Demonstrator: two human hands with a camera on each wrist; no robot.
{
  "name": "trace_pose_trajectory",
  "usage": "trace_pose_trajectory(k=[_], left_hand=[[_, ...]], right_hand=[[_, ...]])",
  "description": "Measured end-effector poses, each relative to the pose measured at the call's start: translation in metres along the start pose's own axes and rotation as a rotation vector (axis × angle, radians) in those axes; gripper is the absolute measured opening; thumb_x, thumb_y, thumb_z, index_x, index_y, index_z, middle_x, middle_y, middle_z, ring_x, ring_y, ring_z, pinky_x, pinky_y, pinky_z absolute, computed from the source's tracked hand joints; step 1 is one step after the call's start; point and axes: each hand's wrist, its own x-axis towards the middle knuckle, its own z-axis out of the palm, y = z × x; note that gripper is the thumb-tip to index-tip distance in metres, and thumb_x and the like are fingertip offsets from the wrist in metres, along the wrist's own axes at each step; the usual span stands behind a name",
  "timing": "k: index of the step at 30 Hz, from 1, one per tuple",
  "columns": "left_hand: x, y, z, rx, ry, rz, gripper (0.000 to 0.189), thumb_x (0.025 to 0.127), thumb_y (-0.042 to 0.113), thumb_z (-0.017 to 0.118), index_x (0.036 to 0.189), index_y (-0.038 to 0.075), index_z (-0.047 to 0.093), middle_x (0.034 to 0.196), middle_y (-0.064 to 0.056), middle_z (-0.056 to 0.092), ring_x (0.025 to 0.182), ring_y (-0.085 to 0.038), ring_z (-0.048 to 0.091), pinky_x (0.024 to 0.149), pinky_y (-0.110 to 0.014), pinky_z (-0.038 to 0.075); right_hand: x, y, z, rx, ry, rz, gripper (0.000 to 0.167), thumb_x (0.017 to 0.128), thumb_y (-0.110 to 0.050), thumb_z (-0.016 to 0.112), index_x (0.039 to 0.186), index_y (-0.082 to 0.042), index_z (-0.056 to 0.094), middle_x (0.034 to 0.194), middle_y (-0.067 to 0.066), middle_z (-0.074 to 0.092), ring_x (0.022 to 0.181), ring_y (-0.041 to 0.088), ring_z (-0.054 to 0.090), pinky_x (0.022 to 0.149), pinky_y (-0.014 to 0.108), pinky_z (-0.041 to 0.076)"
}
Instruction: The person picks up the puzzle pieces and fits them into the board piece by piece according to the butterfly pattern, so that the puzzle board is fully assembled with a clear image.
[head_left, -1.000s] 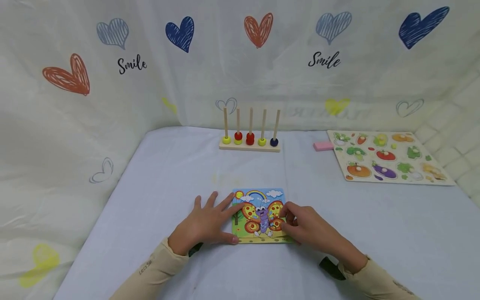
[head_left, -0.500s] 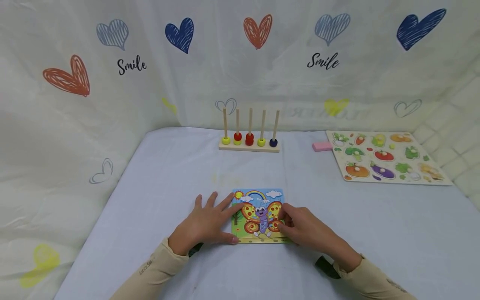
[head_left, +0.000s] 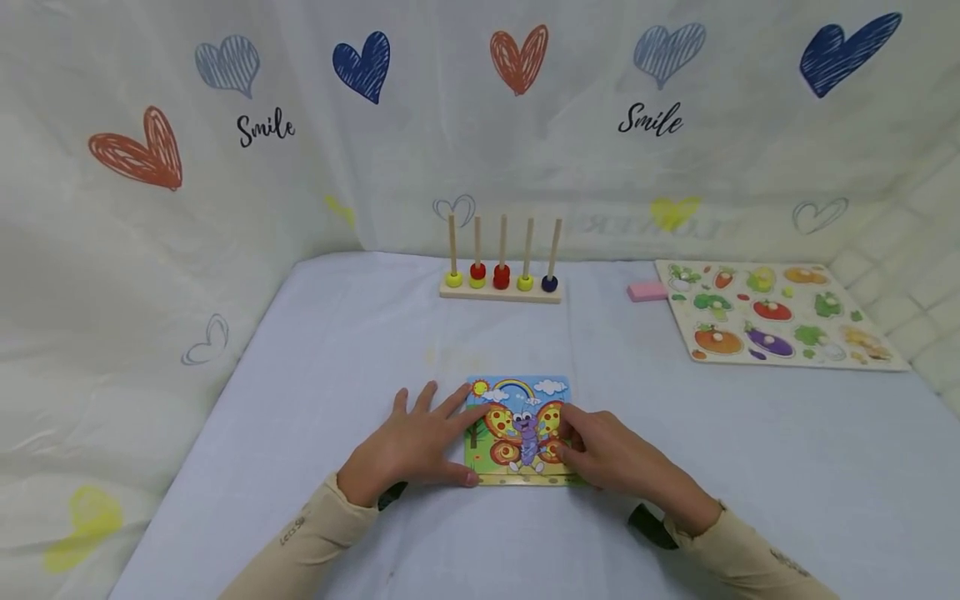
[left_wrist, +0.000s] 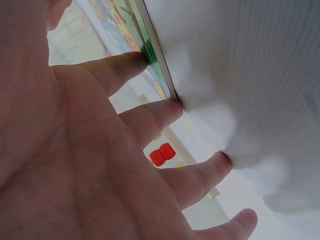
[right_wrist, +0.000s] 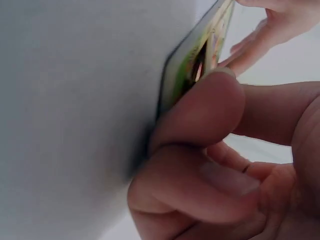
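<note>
A butterfly picture puzzle (head_left: 527,429) in a flat tray lies on the table in front of me. My left hand (head_left: 408,446) is spread over its left side, fingers straight, two fingertips at the edge of the board (left_wrist: 161,60) in the left wrist view. At the right side, my right hand (head_left: 618,454) has thumb and forefinger curled in, pinching the puzzle piece there. A dark gap shows beside that fingertip in the board (right_wrist: 180,75) in the right wrist view, where the piece sits slightly tilted. The fingers hide most of this piece.
Behind the puzzle stands a wooden peg abacus (head_left: 500,293) with coloured beads. A pink block (head_left: 647,292) touches a vegetable knob puzzle (head_left: 783,317) at the back right. A curtain with printed hearts (head_left: 517,150) hangs behind the white-covered table (head_left: 337,333).
My right hand has shifted slightly left, its fingertips further over the puzzle's right edge. The left hand stays in place on the left side.
</note>
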Motion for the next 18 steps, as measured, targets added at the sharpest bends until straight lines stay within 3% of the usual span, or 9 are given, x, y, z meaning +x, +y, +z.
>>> trace_pose_trajectory(k=[7,18], left_hand=[[0.002,0.0037,-0.0007,0.008,-0.002,0.002,0.095,0.088,0.063,0.082,0.168,0.034,0.039,0.178,-0.003,0.022,0.157,-0.052,0.019,0.118,-0.078,0.015],[0.001,0.0015,-0.0056,-0.018,-0.013,-0.005,0.093,0.089,0.059,0.083,0.167,0.032,0.041,0.177,-0.003,0.023,0.157,-0.051,0.019,0.119,-0.077,0.017]], right_hand=[[-0.0031,-0.0055,-0.0022,0.022,-0.002,0.109,0.016,0.102,-0.007,0.073,0.101,-0.008,0.057,0.079,0.002,0.058,0.053,0.016,0.053,0.046,0.029,0.045],[0.0039,-0.0013,-0.0029,0.031,0.016,0.1,0.023,0.1,-0.009,0.076,0.086,-0.012,0.057,0.072,0.002,0.055,0.047,0.014,0.049,0.045,0.028,0.04]])
